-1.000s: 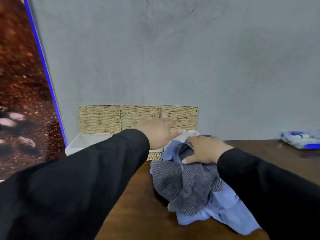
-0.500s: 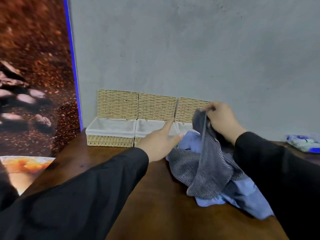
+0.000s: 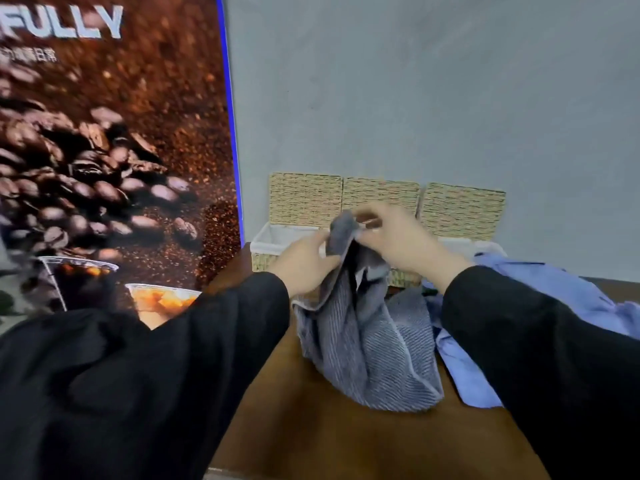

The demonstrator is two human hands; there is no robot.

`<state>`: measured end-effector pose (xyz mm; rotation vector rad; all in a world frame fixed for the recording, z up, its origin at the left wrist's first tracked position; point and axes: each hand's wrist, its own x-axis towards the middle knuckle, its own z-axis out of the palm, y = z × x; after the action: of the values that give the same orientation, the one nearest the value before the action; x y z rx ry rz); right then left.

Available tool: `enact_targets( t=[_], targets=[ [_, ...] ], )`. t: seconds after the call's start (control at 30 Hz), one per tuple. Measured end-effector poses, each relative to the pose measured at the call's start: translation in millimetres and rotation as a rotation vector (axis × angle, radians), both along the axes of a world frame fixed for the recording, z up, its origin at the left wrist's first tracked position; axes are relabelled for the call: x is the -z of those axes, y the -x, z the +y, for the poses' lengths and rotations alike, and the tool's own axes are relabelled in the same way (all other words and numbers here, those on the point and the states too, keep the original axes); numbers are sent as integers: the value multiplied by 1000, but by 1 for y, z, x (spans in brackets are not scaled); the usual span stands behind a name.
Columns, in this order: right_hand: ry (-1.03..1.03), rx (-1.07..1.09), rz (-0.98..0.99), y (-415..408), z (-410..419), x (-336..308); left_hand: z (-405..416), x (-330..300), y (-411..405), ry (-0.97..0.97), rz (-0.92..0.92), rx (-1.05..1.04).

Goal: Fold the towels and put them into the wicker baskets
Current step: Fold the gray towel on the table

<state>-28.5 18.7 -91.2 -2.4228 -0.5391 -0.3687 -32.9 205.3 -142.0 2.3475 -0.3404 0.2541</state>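
Observation:
A grey ribbed towel (image 3: 374, 348) hangs from both hands above the brown table (image 3: 311, 438). My right hand (image 3: 398, 240) pinches its top corner, and my left hand (image 3: 304, 261) grips the edge just below and to the left. The towel's lower part bunches on the table. A light blue towel (image 3: 540, 296) lies crumpled to the right, partly under my right sleeve. Three wicker baskets with white liners and raised lids stand against the wall: left (image 3: 273, 251), middle (image 3: 381, 195), right (image 3: 460, 213). My hands hide most of the middle basket.
A tall coffee-bean poster panel (image 3: 114, 161) with a blue edge stands left of the table. A grey wall (image 3: 433, 98) rises behind the baskets. Bare brown table surface lies in front of the towels.
My left hand has come up and taken hold of the grey towel's edge. My right hand has carried the towel's corner left, in front of the baskets. The view has swung left.

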Motion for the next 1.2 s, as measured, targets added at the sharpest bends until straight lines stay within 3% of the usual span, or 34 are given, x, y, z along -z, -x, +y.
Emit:
enact_targets(
  t=[0.03,0.1,0.17,0.23,0.4,0.5,0.63,0.7,0.8,0.93,1.0,1.03,1.2],
  targets=[
    [105,-41,117,5,-3,30,10,20,4,-67,73,-53],
    [146,-63,273,15,-10,81,23,51,12,-8,157,-117],
    [110,-75,329,19,-17,118,27,69,17,87,156,-150],
    [90,-106,355,16,-20,137,22,76,17,61,108,-148],
    [79,-39,295,-14,-23,167,-11,84,-4,-201,0,-13],
    [121,40,270,-34,-25,179,-15,94,-27,-397,68,27],
    [219,92,264,-52,-26,179,2,108,-45,-626,315,251],
    [185,116,269,-62,-25,177,13,113,-52,-629,313,267],
    [-103,212,238,-73,-26,167,29,112,-61,-447,87,139],
    [-684,366,188,-76,-31,169,46,97,-93,205,-85,-190],
    [-804,410,227,-75,-32,181,53,101,-116,581,-64,-293],
    [-813,418,254,-75,-33,185,54,108,-123,679,-30,-302],
    [-822,376,296,-85,-32,188,59,150,-128,576,60,-248]
  ],
)
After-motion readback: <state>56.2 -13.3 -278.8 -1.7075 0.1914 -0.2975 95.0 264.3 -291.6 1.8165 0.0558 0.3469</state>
